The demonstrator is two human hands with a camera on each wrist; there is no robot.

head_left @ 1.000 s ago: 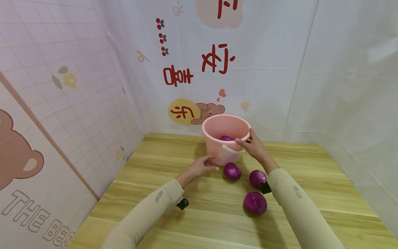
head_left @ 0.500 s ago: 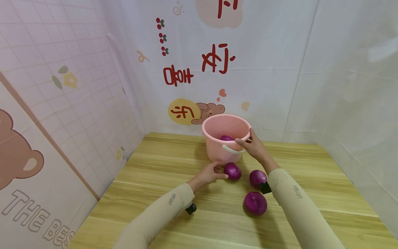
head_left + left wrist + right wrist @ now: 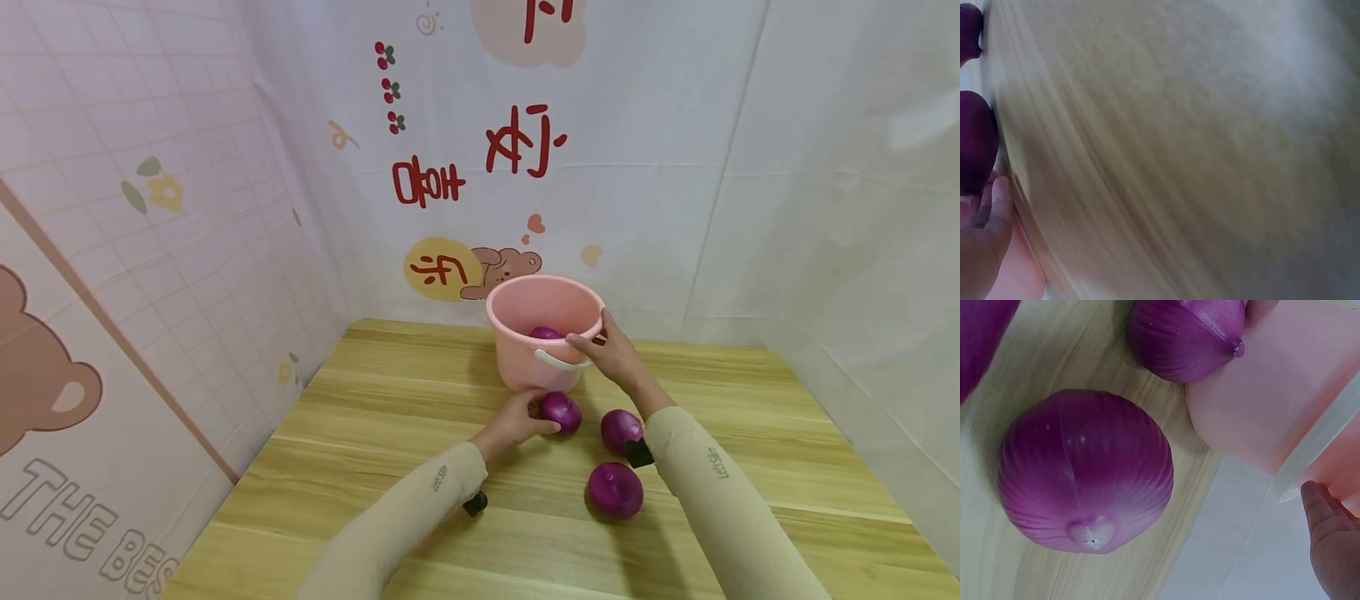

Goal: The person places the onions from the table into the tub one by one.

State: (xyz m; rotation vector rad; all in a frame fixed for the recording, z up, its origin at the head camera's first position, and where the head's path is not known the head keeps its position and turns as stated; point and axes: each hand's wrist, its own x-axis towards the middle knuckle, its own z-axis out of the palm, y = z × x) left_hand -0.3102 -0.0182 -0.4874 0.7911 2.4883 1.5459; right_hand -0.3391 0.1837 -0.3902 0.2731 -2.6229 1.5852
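Closing in from left, left hand now cupping onion sitting near side of pink bucket, bringing it within grasp; firm grip not showing clearly. Right hand gripping bucket's top.

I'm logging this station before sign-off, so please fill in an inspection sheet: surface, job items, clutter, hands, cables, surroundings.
Surface: wood-grain table; no spill seen.
Bucket: pink, upright, white handle lowered on the near side.
Onions: inner onion partly visible in the bucket; on the table, far onion just in front of the bucket, then middle onion and near onion.
Clutter: nothing seen.
Left hand: thumb and fingers at the far onion's left side; whether gripped, cannot tell.
Right hand: holds the bucket's rim.
Cables: nothing seen.
Surroundings: pale printed backdrop behind and at both sides.
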